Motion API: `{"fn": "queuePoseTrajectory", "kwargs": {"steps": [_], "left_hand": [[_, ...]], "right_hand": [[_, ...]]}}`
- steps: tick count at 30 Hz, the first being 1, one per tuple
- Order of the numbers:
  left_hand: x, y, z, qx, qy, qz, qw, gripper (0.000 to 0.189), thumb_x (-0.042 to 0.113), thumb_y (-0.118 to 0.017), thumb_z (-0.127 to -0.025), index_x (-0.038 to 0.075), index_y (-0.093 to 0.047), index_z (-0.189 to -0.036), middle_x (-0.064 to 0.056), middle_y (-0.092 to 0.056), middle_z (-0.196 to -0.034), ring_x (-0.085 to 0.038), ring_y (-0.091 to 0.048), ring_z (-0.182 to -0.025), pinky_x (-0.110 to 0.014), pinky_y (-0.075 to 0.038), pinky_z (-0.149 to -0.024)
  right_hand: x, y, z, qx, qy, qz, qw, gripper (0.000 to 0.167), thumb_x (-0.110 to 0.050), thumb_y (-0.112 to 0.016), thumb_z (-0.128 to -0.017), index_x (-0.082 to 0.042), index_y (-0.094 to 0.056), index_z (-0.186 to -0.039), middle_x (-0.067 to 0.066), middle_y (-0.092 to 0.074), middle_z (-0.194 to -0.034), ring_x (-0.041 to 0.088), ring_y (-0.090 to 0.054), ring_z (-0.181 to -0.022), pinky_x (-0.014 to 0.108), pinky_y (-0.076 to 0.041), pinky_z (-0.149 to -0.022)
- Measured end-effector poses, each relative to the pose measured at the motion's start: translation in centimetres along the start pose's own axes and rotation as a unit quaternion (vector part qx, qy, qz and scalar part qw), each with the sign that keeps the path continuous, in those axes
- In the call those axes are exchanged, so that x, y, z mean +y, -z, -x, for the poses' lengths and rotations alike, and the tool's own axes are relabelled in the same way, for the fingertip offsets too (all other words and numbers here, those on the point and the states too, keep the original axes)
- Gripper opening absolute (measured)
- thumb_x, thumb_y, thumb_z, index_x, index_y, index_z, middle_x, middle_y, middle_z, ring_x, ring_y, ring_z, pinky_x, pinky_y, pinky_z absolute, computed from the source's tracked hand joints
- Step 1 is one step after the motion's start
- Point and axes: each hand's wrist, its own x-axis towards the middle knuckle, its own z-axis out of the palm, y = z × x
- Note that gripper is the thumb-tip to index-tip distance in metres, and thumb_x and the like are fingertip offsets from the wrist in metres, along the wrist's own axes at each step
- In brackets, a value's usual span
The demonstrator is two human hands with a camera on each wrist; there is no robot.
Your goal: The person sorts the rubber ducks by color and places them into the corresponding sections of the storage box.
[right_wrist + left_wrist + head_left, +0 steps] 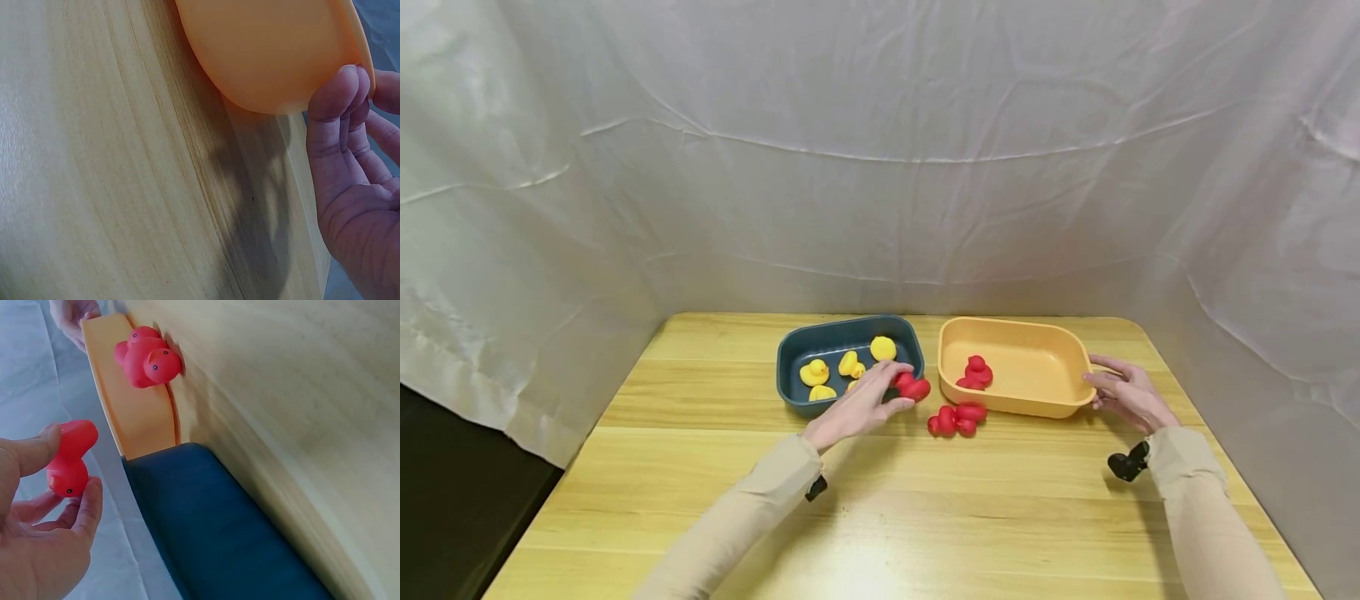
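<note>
My left hand (867, 402) pinches a red rubber duck (916, 389) between thumb and fingertips, over the right end of the dark blue bin (784, 379). In the left wrist view, that duck hangs head down in the fingers. Several yellow rubber ducks (814, 372) lie in the blue bin, some partly hidden behind the hand. My right hand (1129, 395) pinches the right rim of the orange bin (1037, 375), thumb on the inside. Red ducks (977, 369) lie at the left end of the orange bin.
More red ducks (957, 419) lie close together on the wooden table (925, 517), just in front of the orange bin's left corner. A narrow gap separates the two bins. Pale sheeting (880, 208) hangs behind and at both sides of the table.
</note>
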Motion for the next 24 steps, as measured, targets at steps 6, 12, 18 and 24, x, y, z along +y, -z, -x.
{"fn": "queuePoseTrajectory", "kwargs": {"steps": [6,12,18,24], "left_hand": [[0.0,0.4,-1.0,0.008,0.013,0.005,0.9999,0.053,0.026,-0.069,-0.096,0.003,-0.050,-0.141,-0.014,-0.056,-0.135,-0.032,-0.053,-0.121,-0.049,-0.048,-0.105],[0.3,0.9,-2.0,0.022,0.032,0.007,0.9992,0.054,0.028,-0.071,-0.094,0.006,-0.052,-0.140,-0.012,-0.059,-0.132,-0.030,-0.053,-0.121,-0.048,-0.050,-0.104],[0.4,1.1,-2.9,0.026,0.043,0.019,0.9986,0.054,0.027,-0.073,-0.093,0.007,-0.054,-0.139,-0.013,-0.060,-0.130,-0.029,-0.054,-0.119,-0.047,-0.050,-0.104],[0.3,1.0,-3.9,0.030,0.037,0.032,0.9983,0.054,0.021,-0.075,-0.092,0.002,-0.055,-0.138,-0.014,-0.061,-0.125,-0.034,-0.057,-0.114,-0.043,-0.052,-0.099]], "right_hand": [[0.0,0.0,0.1,-0.002,0.003,-0.003,1.0000,0.082,-0.011,-0.062,-0.100,0.008,-0.008,-0.158,-0.006,-0.073,-0.089,0.006,-0.062,-0.065,0.021,-0.057,-0.060],[0.0,0.0,0.1,-0.002,0.004,-0.007,1.0000,0.078,-0.011,-0.062,-0.100,0.008,-0.013,-0.157,-0.006,-0.073,-0.089,0.007,-0.062,-0.065,0.021,-0.057,-0.060],[0.0,0.0,0.1,-0.003,0.006,-0.012,0.9999,0.078,-0.010,-0.062,-0.100,0.008,-0.012,-0.156,-0.005,-0.074,-0.089,0.007,-0.062,-0.065,0.021,-0.057,-0.061],[0.0,0.0,0.2,-0.006,0.006,-0.019,0.9998,0.079,-0.010,-0.062,-0.100,0.008,-0.011,-0.157,-0.005,-0.074,-0.089,0.006,-0.062,-0.066,0.021,-0.057,-0.060]]}}
